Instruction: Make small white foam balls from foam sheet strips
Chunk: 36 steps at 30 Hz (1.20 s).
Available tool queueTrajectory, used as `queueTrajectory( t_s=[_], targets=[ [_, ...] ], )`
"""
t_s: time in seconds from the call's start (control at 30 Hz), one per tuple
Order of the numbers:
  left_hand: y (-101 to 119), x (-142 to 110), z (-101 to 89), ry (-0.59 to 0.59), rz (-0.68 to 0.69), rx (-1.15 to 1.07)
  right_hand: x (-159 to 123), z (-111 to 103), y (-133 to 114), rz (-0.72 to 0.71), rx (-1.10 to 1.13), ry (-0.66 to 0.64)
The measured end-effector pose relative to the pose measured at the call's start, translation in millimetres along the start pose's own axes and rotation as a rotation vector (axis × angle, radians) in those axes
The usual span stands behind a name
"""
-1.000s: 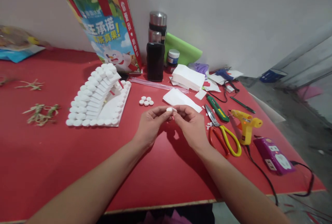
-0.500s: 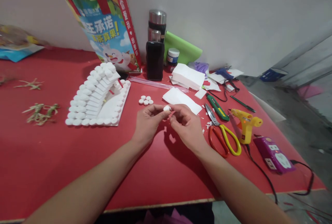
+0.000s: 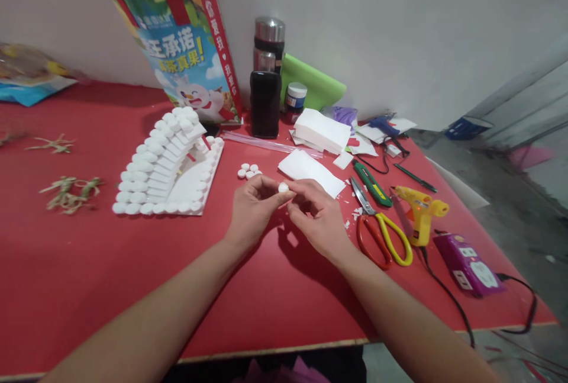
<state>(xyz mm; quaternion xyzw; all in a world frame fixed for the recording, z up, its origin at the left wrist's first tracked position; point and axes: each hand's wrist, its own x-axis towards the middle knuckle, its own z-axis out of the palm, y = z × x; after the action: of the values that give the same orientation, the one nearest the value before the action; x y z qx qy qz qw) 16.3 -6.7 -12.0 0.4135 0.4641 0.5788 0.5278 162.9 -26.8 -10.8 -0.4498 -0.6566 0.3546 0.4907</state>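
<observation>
Between the fingertips of my left hand (image 3: 251,208) is a small round white disc (image 3: 283,187), pinched by thumb and fingers. My right hand (image 3: 319,217) meets it from the other side, its fingers curled and the index fingertip at the disc's edge. Just beyond my left hand, several like white discs (image 3: 247,170) lie in a cluster, partly hidden by the fingers. To the left stands a white model staircase (image 3: 166,167) on a flat base, edged with rows of the same discs. A sheet of white paper (image 3: 310,171) lies behind my right hand.
Right of my hands lie scissors (image 3: 373,223), a green utility knife (image 3: 371,183), a yellow glue gun (image 3: 421,212) and a purple power strip (image 3: 470,267) with cords. Behind stand a phone (image 3: 265,105), a thermos (image 3: 269,39) and a printed bag (image 3: 186,45). Dried-grass figures (image 3: 71,193) lie left.
Both hands have shifted slightly left with the white disc, which has turned a little between the fingertips. My left hand now covers part of the disc cluster.
</observation>
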Motion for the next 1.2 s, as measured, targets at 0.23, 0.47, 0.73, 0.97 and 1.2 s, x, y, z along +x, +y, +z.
queueTrajectory(
  t_s=[0.23, 0.47, 0.73, 0.97, 1.2],
  targets=[
    [-0.6, 1.9, -2.3, -0.008, 0.029, 0.031, -2.5, 3.2, 3.2, -0.015, 0.014, 0.016],
    [-3.3, 2.4, -5.3, -0.023, 0.041, 0.078, -5.7, 5.3, 2.0, 0.017, 0.002, 0.003],
    [0.7, 3.4, -5.2, -0.044, 0.081, 0.125, -1.5, -1.4, 0.9, 0.013, 0.047, -0.037],
    [-1.7, 3.7, -5.4, -0.074, 0.105, 0.183, 3.1, -16.5, 0.4, 0.219, 0.177, -0.056],
    [-6.0, 4.6, -4.0, -0.118, 0.105, 0.207, 6.7, -19.9, 2.4, 0.259, 0.027, 0.017]
  ],
)
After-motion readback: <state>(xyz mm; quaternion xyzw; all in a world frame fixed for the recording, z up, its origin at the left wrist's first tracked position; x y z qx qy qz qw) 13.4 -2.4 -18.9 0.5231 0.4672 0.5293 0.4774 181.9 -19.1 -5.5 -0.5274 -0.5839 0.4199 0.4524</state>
